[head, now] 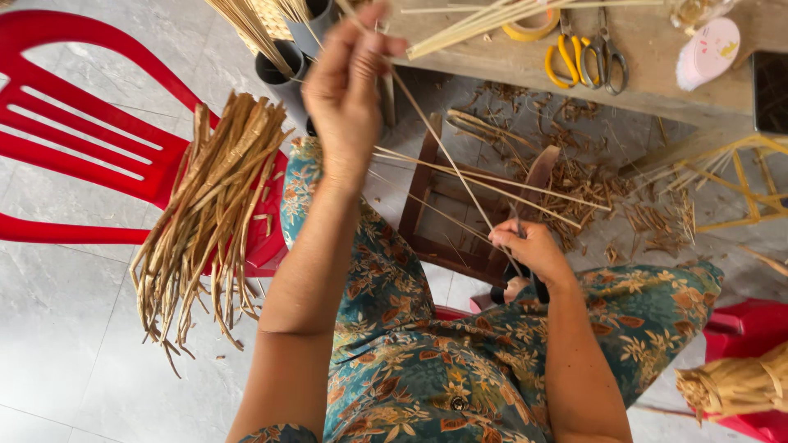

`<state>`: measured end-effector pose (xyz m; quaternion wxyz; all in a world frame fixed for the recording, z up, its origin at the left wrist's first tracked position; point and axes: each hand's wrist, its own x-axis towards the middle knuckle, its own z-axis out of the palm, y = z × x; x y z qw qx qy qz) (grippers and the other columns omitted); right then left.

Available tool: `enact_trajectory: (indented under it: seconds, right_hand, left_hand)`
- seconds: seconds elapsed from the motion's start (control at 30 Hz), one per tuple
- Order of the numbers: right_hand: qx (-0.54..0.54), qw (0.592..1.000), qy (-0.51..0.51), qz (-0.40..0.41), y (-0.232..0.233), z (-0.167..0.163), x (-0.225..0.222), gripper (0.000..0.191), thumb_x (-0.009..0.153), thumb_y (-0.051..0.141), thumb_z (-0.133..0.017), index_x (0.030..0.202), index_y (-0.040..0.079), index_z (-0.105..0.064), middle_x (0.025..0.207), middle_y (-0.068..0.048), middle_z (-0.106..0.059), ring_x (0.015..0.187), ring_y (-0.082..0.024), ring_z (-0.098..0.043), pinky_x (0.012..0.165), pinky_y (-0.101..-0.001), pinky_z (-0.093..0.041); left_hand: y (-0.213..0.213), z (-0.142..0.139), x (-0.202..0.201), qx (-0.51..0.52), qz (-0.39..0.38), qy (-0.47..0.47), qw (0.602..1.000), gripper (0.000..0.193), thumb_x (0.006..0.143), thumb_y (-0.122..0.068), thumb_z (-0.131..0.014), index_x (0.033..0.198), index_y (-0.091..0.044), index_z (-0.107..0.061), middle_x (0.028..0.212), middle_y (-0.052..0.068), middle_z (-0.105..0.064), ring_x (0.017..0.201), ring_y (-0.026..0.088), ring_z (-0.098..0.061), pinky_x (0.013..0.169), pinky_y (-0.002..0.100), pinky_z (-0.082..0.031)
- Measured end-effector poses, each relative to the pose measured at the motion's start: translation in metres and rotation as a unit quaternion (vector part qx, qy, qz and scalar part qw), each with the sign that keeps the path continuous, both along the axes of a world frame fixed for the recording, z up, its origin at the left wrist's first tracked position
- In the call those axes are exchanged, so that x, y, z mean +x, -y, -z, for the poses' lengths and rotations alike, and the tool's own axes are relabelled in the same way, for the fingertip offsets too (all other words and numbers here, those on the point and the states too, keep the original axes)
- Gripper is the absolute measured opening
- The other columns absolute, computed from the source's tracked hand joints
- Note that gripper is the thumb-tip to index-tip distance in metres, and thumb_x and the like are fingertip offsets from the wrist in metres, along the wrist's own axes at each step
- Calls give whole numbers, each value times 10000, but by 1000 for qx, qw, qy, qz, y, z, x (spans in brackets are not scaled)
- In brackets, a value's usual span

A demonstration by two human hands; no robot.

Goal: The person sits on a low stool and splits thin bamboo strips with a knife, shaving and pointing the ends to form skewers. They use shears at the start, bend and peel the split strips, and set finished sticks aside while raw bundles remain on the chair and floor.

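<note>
My left hand (pixel 349 86) pinches a thin straw (pixel 443 148) high near the desk (pixel 648 82) edge; my right hand (pixel 533 250) is clenched on a dark-handled tool (pixel 519 289) at my lap. Pulling harder, I judge, could snap it.

1. A round pink lid or container (pixel 707 49) with a white label lies on the wooden table (pixel 657 82) near the top right corner, just right of the scissors; its face is pink, edged in white, with a small yellow and red mark near the upper right rim. The print is too small to tell.
2. A dark flat screen (pixel 770 90), like a phone or tablet, lies at the right edge on the same table, just right of the pink container. It is rectangular, black and unlit, with a thin pale rim, and the frame cuts off part of it.
</note>
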<state>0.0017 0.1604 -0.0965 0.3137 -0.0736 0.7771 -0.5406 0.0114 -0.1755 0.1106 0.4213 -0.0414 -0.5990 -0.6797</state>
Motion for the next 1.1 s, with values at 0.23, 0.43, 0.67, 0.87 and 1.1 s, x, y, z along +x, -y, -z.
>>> enact_trajectory:
  seconds: [0.23,0.43,0.67,0.87,1.1]
  right_hand:
    - [-31,979,-130,156,-32,-23,-15,117,971,125,-727,1028,28,-760,843,28,-679,638,-16,-469,548,-202,-356]
    - [-86,947,-173,256,-44,-79,-3,64,977,96,-746,1035,67,-746,848,27,-700,633,-15,-467,557,-197,-343]
    - [-5,913,-377,156,-12,-139,25,72,979,17,-786,1025,59,-750,849,13,-605,707,-61,-444,640,-236,-370]
    - [-47,914,-395,81,19,-179,49,95,951,1,-786,969,49,-706,888,6,-621,716,-57,-494,639,-228,-388]
    - [-125,908,-355,183,-20,-178,40,40,1043,-30,-730,1010,-15,-712,879,-30,-621,732,-75,-533,632,-207,-390]
  left_hand:
    - [74,12,37,50,-101,-38,993,172,1185,-162,-615,1287,-44,-688,975,103,-782,699,71,-603,549,218,-401]
    - [103,21,87,13,-255,28,966,317,1141,-131,-690,1452,-87,-647,1196,165,-821,743,111,-653,534,223,-447]
    - [26,-4,123,-302,-448,80,838,362,1120,-120,-607,1455,-194,-491,1450,95,-556,1417,194,-541,1185,395,-481]
    - [-81,-16,94,-494,37,148,856,325,934,-192,-796,1218,-57,-714,1144,80,-738,1028,257,-685,903,385,-553]
    - [-96,-16,89,-280,241,334,867,113,970,-141,-712,1079,-127,-736,871,16,-749,644,176,-719,600,331,-575]
